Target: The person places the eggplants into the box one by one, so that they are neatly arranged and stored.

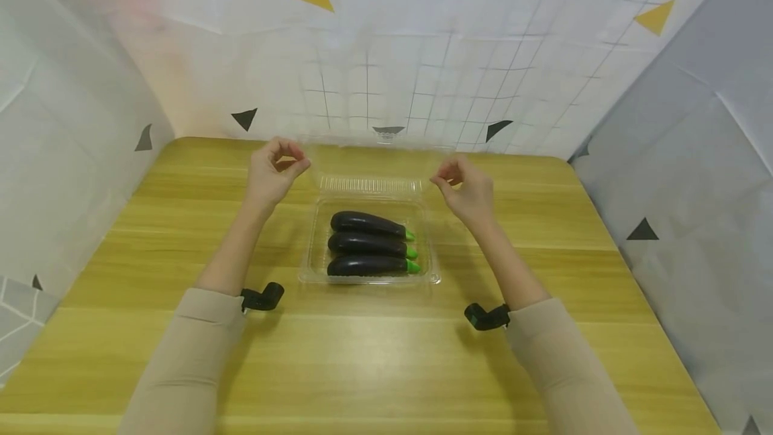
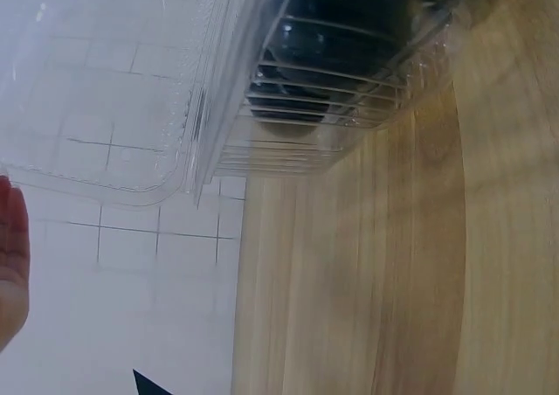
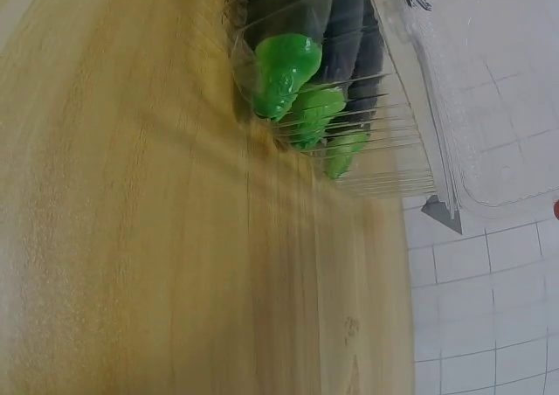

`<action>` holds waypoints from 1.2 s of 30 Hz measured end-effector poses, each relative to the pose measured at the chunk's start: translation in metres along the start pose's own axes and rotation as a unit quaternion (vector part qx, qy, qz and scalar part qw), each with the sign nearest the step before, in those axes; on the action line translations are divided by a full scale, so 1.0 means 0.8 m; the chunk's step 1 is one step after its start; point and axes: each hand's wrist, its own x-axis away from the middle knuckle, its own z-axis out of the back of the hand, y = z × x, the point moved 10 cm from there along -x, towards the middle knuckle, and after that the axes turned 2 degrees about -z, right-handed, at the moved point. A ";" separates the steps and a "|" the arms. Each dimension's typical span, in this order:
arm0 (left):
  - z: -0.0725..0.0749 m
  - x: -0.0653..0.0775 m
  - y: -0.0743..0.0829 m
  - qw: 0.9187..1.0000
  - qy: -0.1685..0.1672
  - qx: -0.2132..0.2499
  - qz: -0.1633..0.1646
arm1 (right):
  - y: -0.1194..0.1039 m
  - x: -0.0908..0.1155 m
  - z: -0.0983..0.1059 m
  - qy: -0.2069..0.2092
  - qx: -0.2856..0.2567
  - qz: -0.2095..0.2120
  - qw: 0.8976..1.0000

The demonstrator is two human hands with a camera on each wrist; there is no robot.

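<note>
A clear plastic clamshell box (image 1: 309, 247) stands on the table with its clear lid (image 1: 371, 185) raised at the back. Three dark purple eggplants (image 1: 368, 245) lie side by side in the base, green stem ends (image 3: 288, 67) to the right. My left hand (image 1: 274, 170) pinches the lid's left edge between thumb and fingers. At the opposite edge, my right hand (image 1: 468, 190) pinches the lid the same way. The left wrist view catches only part of the left hand (image 2: 12, 264) beside the lid's corner; the right wrist view barely includes a right fingertip.
The wood-grain table (image 1: 374, 368) reaches back to a white wall sheet (image 1: 241, 66) with lines and triangles. More sheeting borders it on the left and right. Black wrist cameras (image 1: 262, 297) hang off both forearms, over the table in front of the box.
</note>
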 end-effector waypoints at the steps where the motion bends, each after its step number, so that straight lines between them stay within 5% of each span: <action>1: 0.000 0.000 0.000 1.000 0.000 0.000 0.002 | 0.000 0.000 0.000 0.001 0.000 0.001 1.000; 18: 0.000 0.003 0.003 1.000 0.002 -0.004 0.013 | -0.012 -0.007 0.014 0.019 -0.003 0.001 1.000; 25: -0.006 0.007 0.026 1.000 -0.006 0.006 -0.006 | -0.011 -0.003 0.015 0.018 0.000 0.007 1.000; 36: 0.001 0.007 0.019 1.000 0.017 0.012 -0.014 | -0.020 -0.009 0.023 0.035 -0.025 0.011 0.999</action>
